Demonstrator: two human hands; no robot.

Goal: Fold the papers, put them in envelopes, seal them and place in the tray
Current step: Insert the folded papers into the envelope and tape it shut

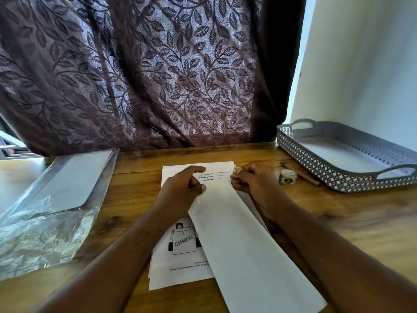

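Head view, single frame.

- Envelope (248, 245): long, white, lying flat on the stack of printed papers (180, 267) at centre frame. Its long axis is diagonal, with the near end at the lower right of the frame and the far end pointing up towards centre, between the two hands.
- Left hand (180, 188): sits at the envelope's far end on its left edge. The index finger is stretched out over the top sheet and the thumb presses down on the envelope. I see no curled grasp.
- Right hand (255, 181): just right of the same far end. Its fingertips are closed in a pinch on a small tape piece (236, 171), held at the envelope's upper corner. Blur here; I cannot tell whether the piece touches the paper.
- Tape roll (287, 176): on the table (338, 222), just right of the right hand.
- Tray (338, 177): grey, perforated, at right of frame.
- Clear plastic pack (56, 199): at left of frame.
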